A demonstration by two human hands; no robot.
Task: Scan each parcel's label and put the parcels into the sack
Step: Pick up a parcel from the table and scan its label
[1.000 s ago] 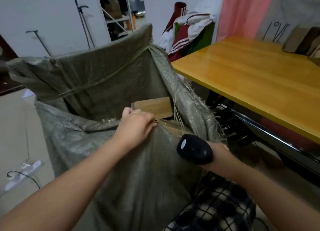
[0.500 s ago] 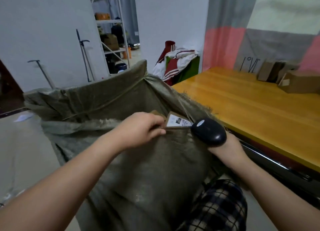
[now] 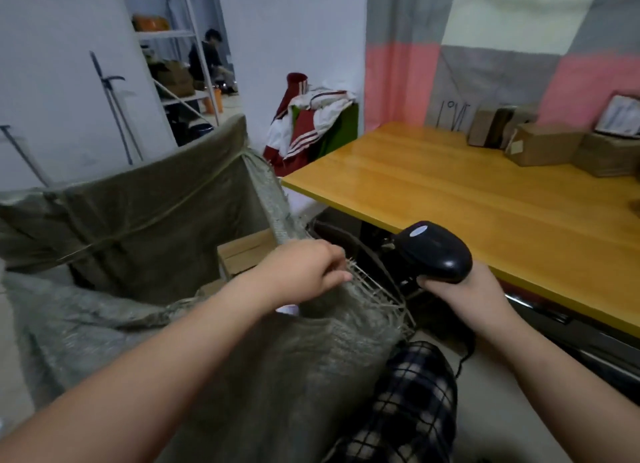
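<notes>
A grey-green woven sack (image 3: pixel 145 220) stands open on the left, its mouth facing me. My left hand (image 3: pixel 304 272) grips the sack's frayed near rim at its right corner. Inside the sack lies a brown cardboard parcel (image 3: pixel 247 253), partly hidden by the rim and my hand. My right hand (image 3: pixel 460 289) holds a black barcode scanner (image 3: pixel 434 251) just right of the sack, below the table's edge. More cardboard parcels (image 3: pixel 543 147) sit at the far right of the yellow wooden table (image 3: pixel 467 199).
A red and white jacket (image 3: pixel 308 126) is draped over a green thing behind the table's left corner. A metal shelf rack (image 3: pixel 180 46) and a person stand in the back room. My checked trouser leg (image 3: pixel 408 403) is at the bottom.
My view has risen and turned right, so more of the table and its parcels shows. My left hand has slid right along the sack's rim. The scanner has lifted toward the table's edge.
</notes>
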